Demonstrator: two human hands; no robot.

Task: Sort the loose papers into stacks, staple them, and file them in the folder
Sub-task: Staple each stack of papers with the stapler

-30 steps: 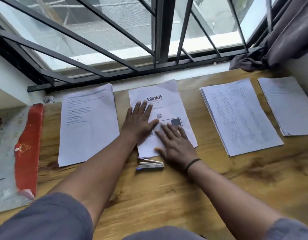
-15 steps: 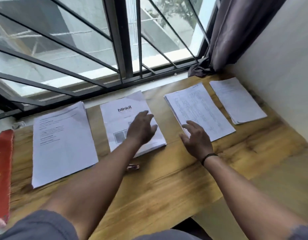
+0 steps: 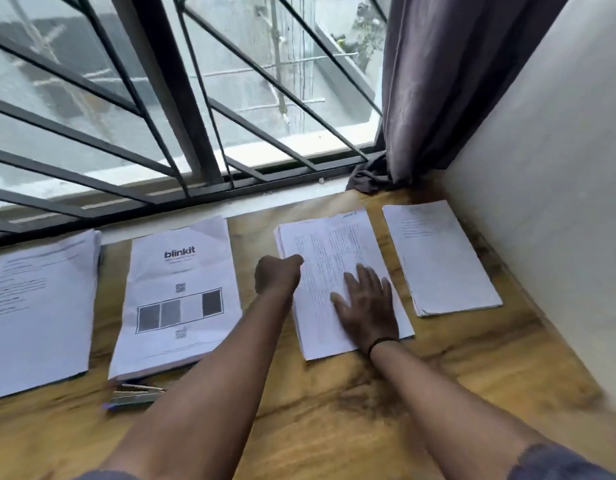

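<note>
While the right hand (image 3: 367,306) lies flat on the third stack (image 3: 331,258), its fingers straight and slightly spread on the printed page, the left hand (image 3: 278,276) sits at that stack's left edge with its fingers curled under; whether they pinch the paper edge or hold nothing I cannot tell, since the knuckles hide the tips. A dark band (image 3: 382,342) circles the right wrist. Four stacks lie in a row on the wooden table (image 3: 455,362) under the window: the left stack (image 3: 40,306) at the far left, partly cut by the frame edge; the blinkit stack (image 3: 182,299) just beside it, its top sheet showing a logo, a small code square and a row of grey boxes; the third stack under the hands; the right stack (image 3: 438,258) near the wall (image 3: 549,188). The stacks lie apart, with bare wood between them. A stapler (image 3: 137,396) lies on the table just in front of the blinkit stack's near edge, blurred. Dark bars (image 3: 175,98) cross the window; a grey curtain (image 3: 438,81) hangs at the right corner, its hem bunched on the sill.
</note>
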